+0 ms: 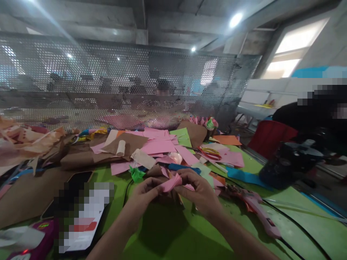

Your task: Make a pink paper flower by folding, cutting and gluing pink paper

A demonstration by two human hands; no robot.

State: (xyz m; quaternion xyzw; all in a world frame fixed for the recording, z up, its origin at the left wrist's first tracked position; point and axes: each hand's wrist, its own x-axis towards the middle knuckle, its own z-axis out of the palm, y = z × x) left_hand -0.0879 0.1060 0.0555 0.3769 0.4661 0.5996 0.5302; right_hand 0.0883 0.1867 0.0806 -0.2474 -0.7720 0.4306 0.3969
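Between my two hands is a small piece of pink paper [171, 183], curled and folded. My left hand [145, 193] pinches its left end between thumb and fingers. On the other side, my right hand [196, 189] grips the paper with thumb and fingertips closed. Something brown shows just beneath the paper, partly hidden by the fingers. Both hands are over the green tabletop [162, 231]. Left of my left hand lies a crumpled green piece [137, 174]. Just beyond the hands is a blue-handled tool [184, 168], its kind unclear.
Pink paper sheets [158, 144], brown paper [78, 159] and scissors [210, 153] cover the back. A pink glue gun [262, 215] with a cord lies at right. Phones [86, 216] lie at left. A dark container [287, 166] stands right; a perforated metal screen [121, 86] rises behind.
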